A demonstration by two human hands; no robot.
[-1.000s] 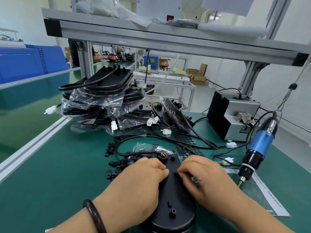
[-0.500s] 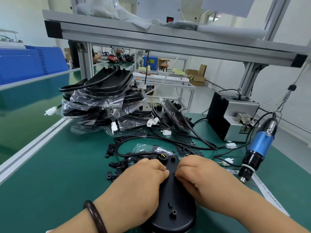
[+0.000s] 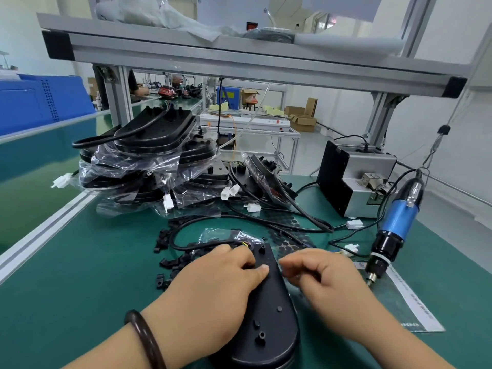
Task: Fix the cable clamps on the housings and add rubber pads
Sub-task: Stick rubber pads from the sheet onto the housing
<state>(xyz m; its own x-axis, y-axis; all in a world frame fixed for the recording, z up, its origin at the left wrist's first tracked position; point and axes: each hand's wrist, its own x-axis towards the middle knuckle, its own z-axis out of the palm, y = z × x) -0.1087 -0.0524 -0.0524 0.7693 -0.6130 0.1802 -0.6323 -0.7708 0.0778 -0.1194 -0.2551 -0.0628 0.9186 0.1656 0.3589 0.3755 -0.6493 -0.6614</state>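
Head: right hand (image 3: 327,275) pulled off housing (image 3: 269,315).

No legible text anywhere. The white paper strip (image 3: 410,307) at the near right of the desk (image 3: 80,288) carries rows of dark print, all too blurred to read. Up on the shelf (image 3: 239,57), the white box (image 3: 231,12) shows a small red label (image 3: 251,25), its characters too small to tell.
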